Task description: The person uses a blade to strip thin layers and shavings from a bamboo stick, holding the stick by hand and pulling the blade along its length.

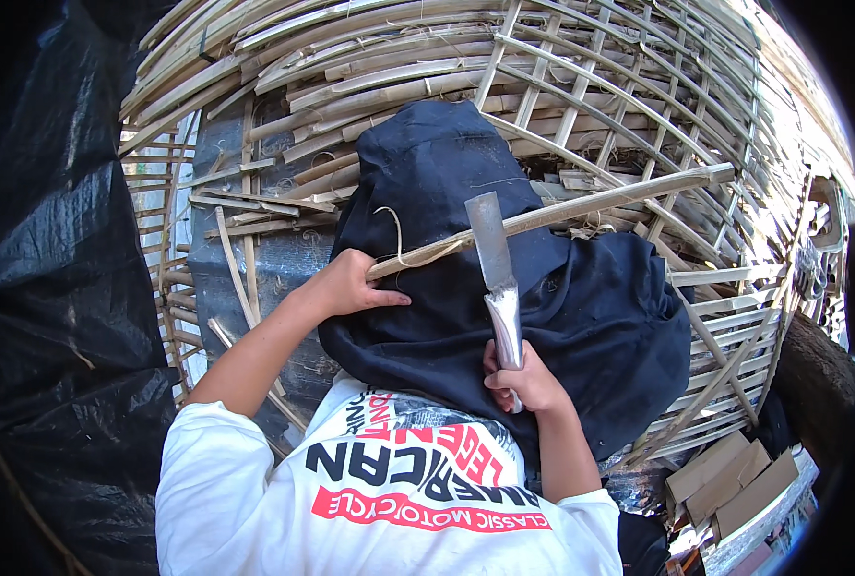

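Note:
My left hand [360, 284] is closed around the near end of a long split bamboo strip [581, 204], which slants up to the right above my lap. A thin curled shaving [399, 240] hangs from the strip close to that hand. My right hand [525, 376] grips the handle of a broad-bladed knife [490, 245]. The blade points away from me and crosses the strip near its middle; whether it cuts in or only rests there I cannot tell. Dark cloth [447, 173] covers my legs beneath both.
Split bamboo strips [351, 91] lie piled in front of me. A woven bamboo lattice [600, 96] stretches to the right. Black plastic sheeting [53, 288] hangs on the left. Short bamboo offcuts [255, 202] lie beside my left arm. Cardboard [735, 485] sits at the lower right, near a log [811, 360].

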`<move>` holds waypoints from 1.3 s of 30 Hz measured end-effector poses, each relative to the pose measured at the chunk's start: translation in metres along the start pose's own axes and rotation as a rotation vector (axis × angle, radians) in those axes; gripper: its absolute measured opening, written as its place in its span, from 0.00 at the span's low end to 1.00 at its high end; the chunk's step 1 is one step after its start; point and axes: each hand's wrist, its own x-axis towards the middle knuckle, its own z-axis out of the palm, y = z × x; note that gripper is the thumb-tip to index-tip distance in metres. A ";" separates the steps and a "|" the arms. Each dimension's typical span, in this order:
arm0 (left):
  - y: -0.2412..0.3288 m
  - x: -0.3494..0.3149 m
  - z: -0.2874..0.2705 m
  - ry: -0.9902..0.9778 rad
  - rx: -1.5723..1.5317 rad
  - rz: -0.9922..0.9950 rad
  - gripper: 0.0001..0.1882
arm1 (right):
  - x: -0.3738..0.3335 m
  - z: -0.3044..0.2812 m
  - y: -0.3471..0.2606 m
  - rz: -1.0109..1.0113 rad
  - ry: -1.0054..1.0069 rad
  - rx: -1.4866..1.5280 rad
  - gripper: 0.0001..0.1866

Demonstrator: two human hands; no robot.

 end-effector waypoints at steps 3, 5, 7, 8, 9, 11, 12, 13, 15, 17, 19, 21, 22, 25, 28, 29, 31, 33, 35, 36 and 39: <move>0.001 0.000 0.001 0.020 -0.039 0.020 0.29 | -0.011 0.008 -0.007 -0.175 0.071 0.098 0.12; 0.008 0.000 0.000 0.017 -0.052 0.000 0.29 | -0.010 0.009 -0.007 -0.263 0.286 0.086 0.09; 0.015 0.002 -0.001 0.017 -0.066 0.002 0.29 | 0.007 0.000 0.013 -0.392 0.580 -0.435 0.08; 0.014 0.002 -0.003 -0.005 -0.041 -0.012 0.29 | 0.009 0.004 0.012 -0.412 0.557 -0.530 0.09; 0.011 0.000 -0.006 -0.027 -0.017 -0.026 0.29 | 0.011 0.009 0.009 -0.432 0.534 -0.625 0.09; 0.010 0.000 -0.006 -0.026 -0.014 -0.023 0.28 | 0.010 0.008 0.007 -0.389 0.491 -0.601 0.07; 0.011 0.000 -0.004 -0.004 -0.036 -0.007 0.28 | 0.010 0.002 0.008 -0.368 0.455 -0.574 0.05; 0.012 0.000 -0.003 0.019 -0.058 0.009 0.28 | 0.010 -0.005 0.010 -0.347 0.419 -0.547 0.04; 0.009 -0.001 -0.002 0.011 -0.012 0.005 0.28 | 0.007 -0.013 0.007 -0.194 0.281 -0.382 0.06; 0.007 -0.002 -0.002 -0.003 0.017 -0.015 0.27 | 0.005 -0.016 -0.002 -0.070 0.176 -0.236 0.07; 0.005 -0.002 -0.003 -0.025 0.028 -0.053 0.27 | 0.004 -0.018 -0.001 -0.060 0.016 -0.029 0.10; 0.022 0.001 -0.006 0.036 -0.040 0.047 0.26 | -0.001 -0.021 0.003 -0.020 -0.231 0.298 0.11; 0.028 0.002 -0.007 0.067 -0.074 0.096 0.26 | -0.003 -0.013 0.008 -0.041 -0.242 0.324 0.13; 0.013 0.000 -0.005 -0.025 0.016 -0.022 0.26 | -0.010 -0.002 -0.010 -0.289 0.120 0.141 0.10; 0.029 0.004 -0.011 -0.091 0.080 -0.102 0.27 | 0.001 -0.009 0.001 -0.319 0.485 -0.254 0.09; 0.026 0.004 -0.011 -0.088 0.078 -0.077 0.27 | 0.008 -0.014 0.010 -0.361 0.590 -0.526 0.09; 0.016 0.003 -0.010 -0.073 0.062 -0.017 0.28 | 0.013 0.000 0.013 -0.416 0.549 -0.721 0.10; 0.021 0.001 -0.012 -0.070 0.057 -0.040 0.29 | 0.013 -0.001 0.016 -0.305 0.467 -0.634 0.10; 0.024 0.003 -0.012 -0.057 0.064 -0.048 0.30 | 0.014 -0.007 0.012 -0.200 0.425 -0.557 0.10; 0.022 0.003 -0.011 -0.065 0.097 -0.065 0.29 | 0.011 -0.006 0.002 -0.029 0.340 -0.392 0.10; 0.008 0.000 -0.003 -0.008 0.041 -0.002 0.29 | 0.005 0.000 -0.004 0.073 0.006 -0.097 0.12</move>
